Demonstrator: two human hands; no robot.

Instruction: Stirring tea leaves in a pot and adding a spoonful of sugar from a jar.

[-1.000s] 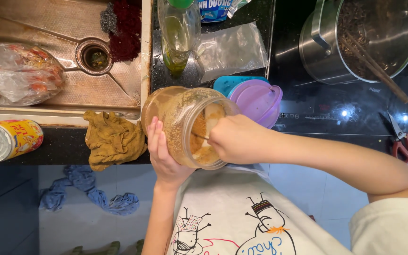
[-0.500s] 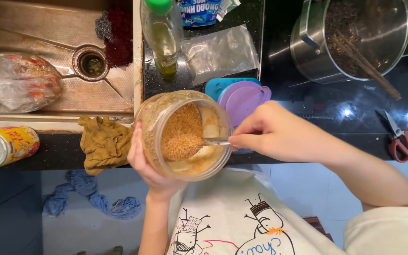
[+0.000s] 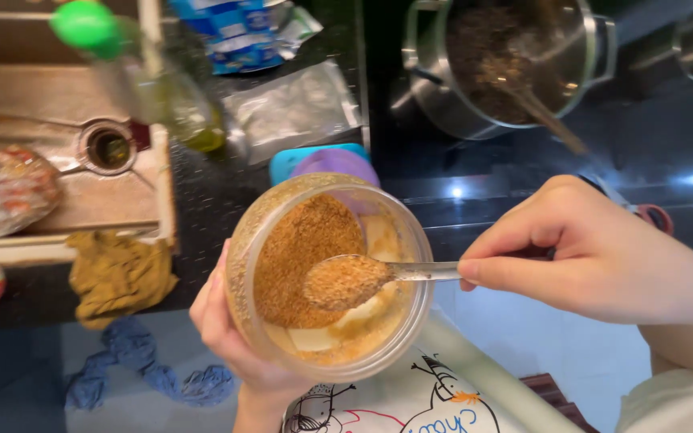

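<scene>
**Jar of brown granules, tilted and held for the spoon**

The jar is a clear plastic one, held in front of the person's body, just off the edge of the dark counter. It is tipped so its open mouth faces up toward the camera, which lets the brown granules bank against the upper-left wall and leaves the lower side thin, with pale patches of the jar showing through.

The left hand cups the jar from below and behind, fingers wrapped closed around its wall; this grip bears the weight and fixes the tilt. The right hand is pinched shut on the handle of a metal spoon, thumb and fingers together near its end. The spoon lies nearly level across the mouth, its bowl heaped with granules and kept inside the rim, so whatever slides off drops back into the jar.

Behind the jar, a purple lid rests on a blue one on the counter. A steel pot with dark contents and a wooden utensil stands on the cooktop to the right. To the left are a sink, a green-capped bottle and a yellow cloth draped over the counter edge.
</scene>
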